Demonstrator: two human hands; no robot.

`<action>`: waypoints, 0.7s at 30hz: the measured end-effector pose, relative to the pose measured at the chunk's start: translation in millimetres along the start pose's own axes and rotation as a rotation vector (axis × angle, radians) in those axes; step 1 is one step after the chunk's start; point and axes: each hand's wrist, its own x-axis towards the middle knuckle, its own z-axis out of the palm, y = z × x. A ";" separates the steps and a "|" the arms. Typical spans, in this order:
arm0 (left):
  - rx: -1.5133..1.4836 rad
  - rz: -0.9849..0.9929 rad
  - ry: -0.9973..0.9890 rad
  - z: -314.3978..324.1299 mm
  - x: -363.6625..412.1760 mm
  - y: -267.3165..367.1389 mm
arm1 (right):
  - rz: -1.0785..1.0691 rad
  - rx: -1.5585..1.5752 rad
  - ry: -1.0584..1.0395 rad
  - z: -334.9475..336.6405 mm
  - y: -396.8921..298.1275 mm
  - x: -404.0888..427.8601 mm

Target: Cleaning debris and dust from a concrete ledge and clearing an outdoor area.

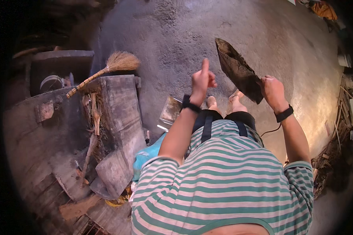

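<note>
My right hand (273, 91) grips the near edge of a dark, worn scoop-like piece (239, 72), possibly a makeshift dustpan. The piece slants up and left from my fist, above the concrete floor (176, 35). To its left, my left hand (204, 79) is raised and holds nothing; one finger points forward while the others curl loosely. A straw hand broom (122, 62) with a bound handle lies farther left, across the top of a sooty ledge (50, 102).
Beside my left forearm stands a square metal tin (171, 110), with a turquoise plastic bag (148, 155) behind it. A worn slab (120, 108) and split firewood (94, 114) lie on the left. Sticks and scrap wood (331, 152) line the right side.
</note>
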 end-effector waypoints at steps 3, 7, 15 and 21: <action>0.066 -0.160 -0.060 64.6 47.3 18.0 | -0.011 -0.020 0.048 -6.5 26.6 2.3; 0.291 -0.326 -0.138 125.0 104.6 4.6 | 0.006 -0.021 0.112 -3.8 67.5 0.7; 0.554 -0.157 -0.242 200.8 136.2 -14.0 | 0.297 0.106 0.111 5.1 131.8 -22.3; 0.696 0.049 -0.427 250.0 122.5 -3.3 | 0.489 0.212 0.063 16.6 163.1 -48.4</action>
